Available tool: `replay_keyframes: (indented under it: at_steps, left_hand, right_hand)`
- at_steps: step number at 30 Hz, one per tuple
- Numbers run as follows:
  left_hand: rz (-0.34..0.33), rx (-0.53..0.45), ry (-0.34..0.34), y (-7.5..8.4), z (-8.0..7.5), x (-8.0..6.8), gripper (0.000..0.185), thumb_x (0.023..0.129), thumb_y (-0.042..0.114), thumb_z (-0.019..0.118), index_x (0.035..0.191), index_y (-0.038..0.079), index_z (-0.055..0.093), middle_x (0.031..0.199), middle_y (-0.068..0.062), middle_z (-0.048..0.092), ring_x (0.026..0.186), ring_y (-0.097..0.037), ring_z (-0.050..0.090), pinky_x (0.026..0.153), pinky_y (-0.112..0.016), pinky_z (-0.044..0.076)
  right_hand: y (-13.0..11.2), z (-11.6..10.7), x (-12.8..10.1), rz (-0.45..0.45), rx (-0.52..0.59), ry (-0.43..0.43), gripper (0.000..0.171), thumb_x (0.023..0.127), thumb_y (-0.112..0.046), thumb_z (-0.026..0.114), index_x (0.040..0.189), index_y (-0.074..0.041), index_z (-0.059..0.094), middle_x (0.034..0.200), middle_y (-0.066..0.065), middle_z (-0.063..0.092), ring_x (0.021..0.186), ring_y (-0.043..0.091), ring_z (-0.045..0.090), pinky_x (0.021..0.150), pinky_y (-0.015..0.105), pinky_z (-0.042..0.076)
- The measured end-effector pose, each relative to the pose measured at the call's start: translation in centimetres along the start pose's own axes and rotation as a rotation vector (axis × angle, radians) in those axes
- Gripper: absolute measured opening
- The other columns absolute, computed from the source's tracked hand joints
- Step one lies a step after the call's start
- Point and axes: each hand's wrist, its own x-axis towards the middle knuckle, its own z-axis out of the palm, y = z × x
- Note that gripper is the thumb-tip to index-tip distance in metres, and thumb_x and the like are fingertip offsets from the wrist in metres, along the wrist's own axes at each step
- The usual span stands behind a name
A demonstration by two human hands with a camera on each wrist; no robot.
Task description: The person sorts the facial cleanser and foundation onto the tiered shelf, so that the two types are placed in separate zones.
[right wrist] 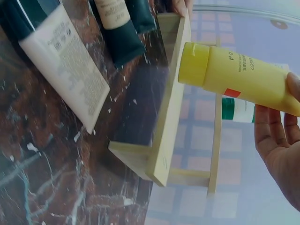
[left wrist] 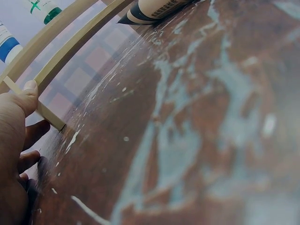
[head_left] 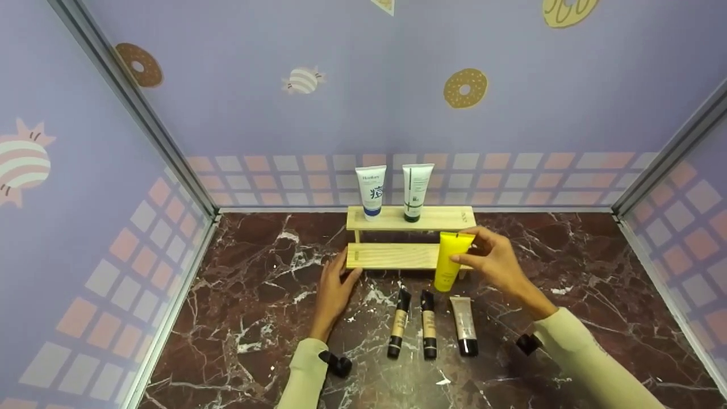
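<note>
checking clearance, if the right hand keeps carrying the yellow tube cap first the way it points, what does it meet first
Probably the lower shelf board: the yellow tube in the right hand has its cap almost at the board's edge; depth is unclear.

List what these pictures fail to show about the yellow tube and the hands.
- Yellow tube: small print unreadable in head view; tail cut off by right wrist view's edge.
- Right hand: mostly outside right wrist view.
- Left hand: fingertips hidden behind the wooden shelf in head view.

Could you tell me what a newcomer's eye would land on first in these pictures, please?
The bright yellow tube, held cap-down by the right hand at the right end of the wooden rack's lower step. Next, two white tubes upright on the top step, and the left hand resting against the rack's left end.
</note>
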Motion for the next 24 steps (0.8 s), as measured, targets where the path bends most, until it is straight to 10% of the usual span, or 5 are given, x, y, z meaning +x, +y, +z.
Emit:
replay_keyframes:
  at_steps: [6,24]
  left_hand:
    - [0.001,-0.015,-0.007,0.1,-0.2,0.0,0.069,0.107,0.026,0.073,0.162,-0.007,0.047,0.16,-0.031,0.053,0.149,-0.047,0.054,0.136,-0.064,0.016]
    - [-0.013,-0.022,-0.012,0.3,-0.2,-0.1,0.069,0.108,0.025,0.072,0.162,-0.008,0.047,0.16,-0.033,0.052,0.148,-0.048,0.054,0.136,-0.065,0.016]
  right_hand:
    - [-0.1,-0.9,1.1,-0.01,-0.027,0.051,0.041,0.087,0.013,0.085,0.124,0.013,0.068,0.113,0.024,0.077,0.097,0.021,0.078,0.088,0.03,0.068]
    - [-0.7,-3.2,3.6,0.003,0.005,0.11,0.041,0.09,0.012,0.082,0.128,0.015,0.066,0.108,0.013,0.079,0.089,0.02,0.077,0.073,0.03,0.068]
